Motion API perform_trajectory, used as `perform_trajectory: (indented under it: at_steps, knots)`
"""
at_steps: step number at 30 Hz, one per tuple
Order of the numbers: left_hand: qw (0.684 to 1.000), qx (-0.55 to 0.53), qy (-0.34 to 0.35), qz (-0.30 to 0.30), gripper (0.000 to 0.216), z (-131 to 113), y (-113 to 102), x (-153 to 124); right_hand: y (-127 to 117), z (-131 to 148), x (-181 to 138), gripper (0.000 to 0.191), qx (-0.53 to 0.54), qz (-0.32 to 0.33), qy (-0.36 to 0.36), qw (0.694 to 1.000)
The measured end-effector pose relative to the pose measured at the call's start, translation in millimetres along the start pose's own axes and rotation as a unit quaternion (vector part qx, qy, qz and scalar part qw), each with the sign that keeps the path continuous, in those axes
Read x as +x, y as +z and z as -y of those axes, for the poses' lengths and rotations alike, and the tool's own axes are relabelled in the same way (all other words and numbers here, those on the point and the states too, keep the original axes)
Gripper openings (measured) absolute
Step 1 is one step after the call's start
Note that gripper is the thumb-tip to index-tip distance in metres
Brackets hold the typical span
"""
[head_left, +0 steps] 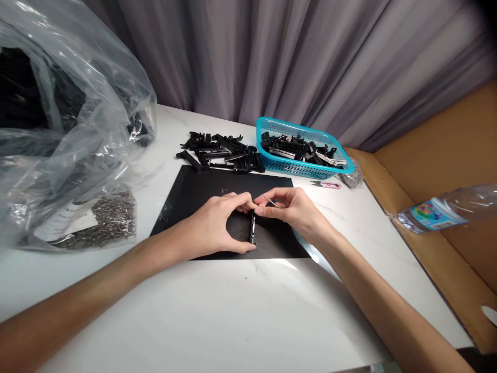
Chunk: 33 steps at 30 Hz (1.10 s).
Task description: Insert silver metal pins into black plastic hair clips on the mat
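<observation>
My left hand (217, 224) is closed around a small black plastic clip (252, 229), held upright between thumb and fingers over a black mat (186, 199). My right hand (292, 208) pinches a thin metal pin (271, 201) and holds it at the top end of the clip. Both hands meet at the middle of the mat. A loose pile of black clip parts (219, 152) lies just beyond the mat.
A turquoise basket (306, 168) of clips stands at the back right, with a small pink cutter (330, 185) in front of it. A big clear plastic bag (66, 129) and a bag of metal pieces (111, 220) fill the left. A cardboard box (446, 171) and a plastic bottle (442, 212) are at right.
</observation>
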<state>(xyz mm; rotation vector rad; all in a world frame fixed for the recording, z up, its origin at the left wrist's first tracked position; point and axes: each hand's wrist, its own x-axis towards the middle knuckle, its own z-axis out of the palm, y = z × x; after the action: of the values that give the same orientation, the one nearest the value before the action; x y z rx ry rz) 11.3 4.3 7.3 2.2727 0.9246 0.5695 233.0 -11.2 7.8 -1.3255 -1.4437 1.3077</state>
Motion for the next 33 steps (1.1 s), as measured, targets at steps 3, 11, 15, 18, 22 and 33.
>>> perform_trajectory:
  at_steps: [3,11,15,18,22,33]
  knots:
    - [1.0,0.003,-0.016,-0.003,0.049,0,1,0,3,2,-1,0.045,0.006,-0.002,-0.007,1.0]
    - [0.999,0.014,-0.04,0.004,0.049,-4,1,1,3,3,-1,0.042,-0.055,0.013,-0.029,0.998]
    - [0.999,0.012,-0.047,0.007,0.049,-5,1,0,1,2,-3,0.046,-0.088,0.016,-0.043,0.995]
    - [0.999,0.01,-0.043,0.01,0.049,-5,2,-1,-5,2,-5,0.049,-0.083,0.032,-0.03,0.996]
    - [0.999,0.001,-0.032,0.002,0.048,-6,2,-1,-19,4,-8,0.043,-0.071,0.01,-0.036,0.997]
    - [1.0,0.016,-0.026,0.003,0.053,-1,3,-1,-10,1,-25,0.053,-0.223,-0.189,-0.199,0.936]
